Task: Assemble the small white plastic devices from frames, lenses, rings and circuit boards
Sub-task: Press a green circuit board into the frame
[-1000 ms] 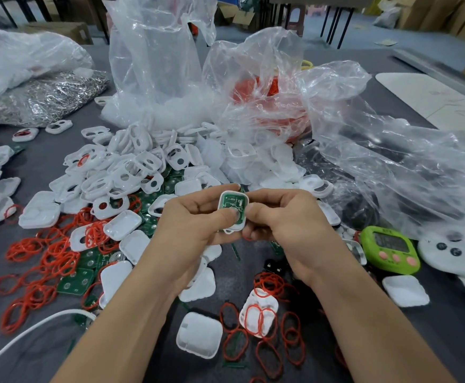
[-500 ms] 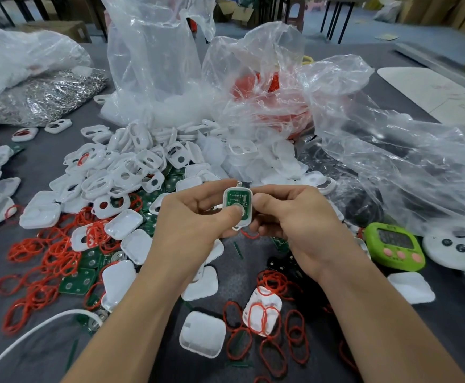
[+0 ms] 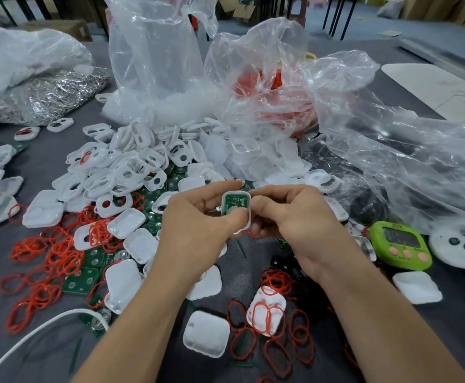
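Observation:
Both hands hold one small white device (image 3: 236, 209) up at the centre of the head view, its green circuit board facing me. My left hand (image 3: 198, 228) pinches its left side, the thumb pressing on the board's lower part. My right hand (image 3: 295, 219) grips the right edge with thumb and fingers. A bit of red ring (image 3: 249, 233) shows beneath the device. A heap of white frames (image 3: 132, 172) lies behind, loose red rings (image 3: 60, 252) and green circuit boards (image 3: 83, 280) to the left, and white lenses (image 3: 206, 333) in front.
Clear plastic bags (image 3: 154, 64) stand at the back, one holding red rings (image 3: 270, 92). A silver bag (image 3: 46, 95) lies far left. A green timer (image 3: 400, 244) and a white controller (image 3: 463, 244) sit on the right. A white cable (image 3: 32, 335) crosses the lower left.
The device has stayed between both hands, sitting slightly higher and further right. My left thumb has slid lower on the circuit board.

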The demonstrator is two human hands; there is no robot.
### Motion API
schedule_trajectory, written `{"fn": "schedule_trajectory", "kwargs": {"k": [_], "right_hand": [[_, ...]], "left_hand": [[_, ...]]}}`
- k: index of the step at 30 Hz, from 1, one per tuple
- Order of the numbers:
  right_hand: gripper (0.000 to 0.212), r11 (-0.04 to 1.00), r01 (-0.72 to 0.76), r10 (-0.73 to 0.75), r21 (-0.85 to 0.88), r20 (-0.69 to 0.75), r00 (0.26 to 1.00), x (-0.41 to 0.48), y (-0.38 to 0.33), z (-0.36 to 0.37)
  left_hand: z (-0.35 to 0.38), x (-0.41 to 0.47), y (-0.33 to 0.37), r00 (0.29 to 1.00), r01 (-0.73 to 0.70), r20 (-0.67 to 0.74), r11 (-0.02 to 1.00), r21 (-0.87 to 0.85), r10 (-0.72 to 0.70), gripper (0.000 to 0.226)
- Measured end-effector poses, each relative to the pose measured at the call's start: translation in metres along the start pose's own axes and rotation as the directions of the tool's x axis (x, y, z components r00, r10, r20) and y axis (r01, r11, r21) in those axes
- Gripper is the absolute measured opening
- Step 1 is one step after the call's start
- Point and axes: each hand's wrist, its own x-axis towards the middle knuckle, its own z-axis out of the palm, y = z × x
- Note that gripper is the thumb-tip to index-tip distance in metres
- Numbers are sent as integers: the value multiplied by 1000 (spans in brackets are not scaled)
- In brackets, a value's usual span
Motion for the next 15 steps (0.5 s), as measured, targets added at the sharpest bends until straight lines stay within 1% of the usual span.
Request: {"fn": "schedule_trajectory", "kwargs": {"k": [6, 9, 15], "right_hand": [[13, 999, 32, -32, -14, -12, 999, 0, 1, 0], [12, 999, 44, -44, -17, -9, 999, 0, 1, 0], [14, 998, 67, -67, -12, 7, 998, -1, 1, -1]], "left_hand": [[-3, 1, -2, 998, 54, 48, 994, -99, -49, 38], [-5, 2, -3, 996, 58, 77, 989, -133, -48, 35], [-5, 4, -5, 998, -3, 66, 997, -80, 8, 38]]}}
